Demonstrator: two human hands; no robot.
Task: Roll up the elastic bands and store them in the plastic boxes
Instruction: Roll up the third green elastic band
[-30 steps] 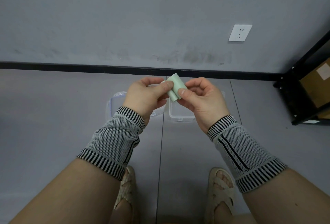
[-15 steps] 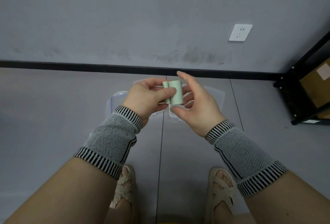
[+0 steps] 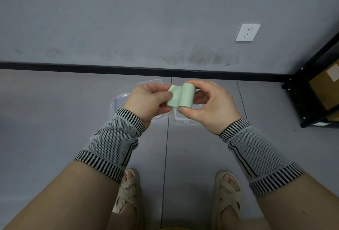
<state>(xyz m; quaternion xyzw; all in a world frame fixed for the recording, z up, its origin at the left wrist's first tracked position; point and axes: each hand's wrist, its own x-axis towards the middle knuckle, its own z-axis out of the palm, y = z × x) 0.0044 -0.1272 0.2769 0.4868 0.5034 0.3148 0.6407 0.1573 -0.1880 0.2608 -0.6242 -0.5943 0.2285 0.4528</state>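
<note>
I hold a pale green elastic band (image 3: 180, 95) in front of me, most of it wound into a roll with a short flat tail to the left. My right hand (image 3: 211, 105) grips the roll between thumb and fingers. My left hand (image 3: 148, 99) pinches the loose tail. Below the hands, on the grey floor, lie clear plastic boxes: one (image 3: 118, 101) showing left of my left hand, one (image 3: 185, 119) under my right hand. My hands hide most of both boxes.
A black metal shelf (image 3: 311, 90) with cardboard cartons stands at the right. A black skirting strip (image 3: 128, 69) runs along the wall, with a white socket (image 3: 247, 32) above. My sandalled feet (image 3: 128, 189) are at the bottom.
The roll has come apart a little: a flat tail now stretches left from it. My right hand has closed round the roll, and my left hand pinches the tail.
</note>
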